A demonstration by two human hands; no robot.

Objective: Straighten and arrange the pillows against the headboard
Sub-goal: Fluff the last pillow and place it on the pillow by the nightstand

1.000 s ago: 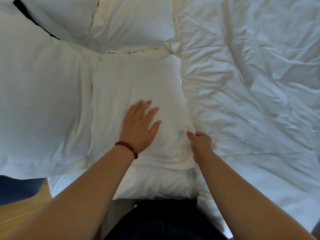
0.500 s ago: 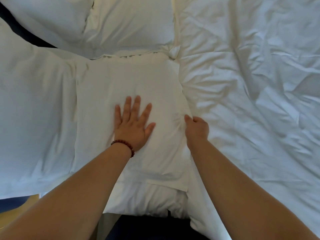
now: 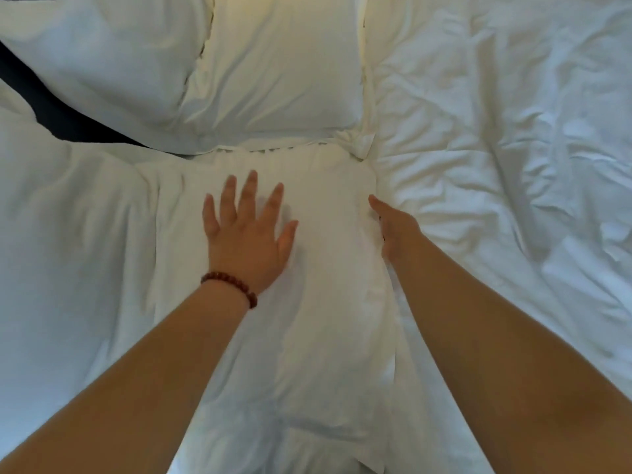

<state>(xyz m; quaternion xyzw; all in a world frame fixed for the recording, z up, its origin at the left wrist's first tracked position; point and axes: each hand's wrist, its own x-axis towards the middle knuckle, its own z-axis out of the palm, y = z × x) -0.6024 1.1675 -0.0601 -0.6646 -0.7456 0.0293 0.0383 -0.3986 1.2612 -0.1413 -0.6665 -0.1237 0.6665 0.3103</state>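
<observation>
Flat on the near white pillow (image 3: 318, 319) lies my left hand (image 3: 248, 234), fingers spread, a red bead bracelet on the wrist. My right hand (image 3: 393, 227) is at that pillow's right edge, thumb along the top and fingers tucked out of sight under the edge. A larger white pillow (image 3: 68, 268) lies to its left, overlapping it. Two more white pillows sit farther away, one in the middle (image 3: 280, 63) and one at the far left (image 3: 102, 56). A dark strip of headboard (image 3: 51, 114) shows between the left pillows.
A wrinkled white duvet (image 3: 496, 165) covers the bed to the right of the pillows. A bunched fold of fabric (image 3: 360, 145) sits where the near pillow, the far pillow and the duvet meet.
Both hands have slid away from me along the near pillow, the left over its top and the right along its edge. The view has moved forward; the floor and my dark clothing are out of sight.
</observation>
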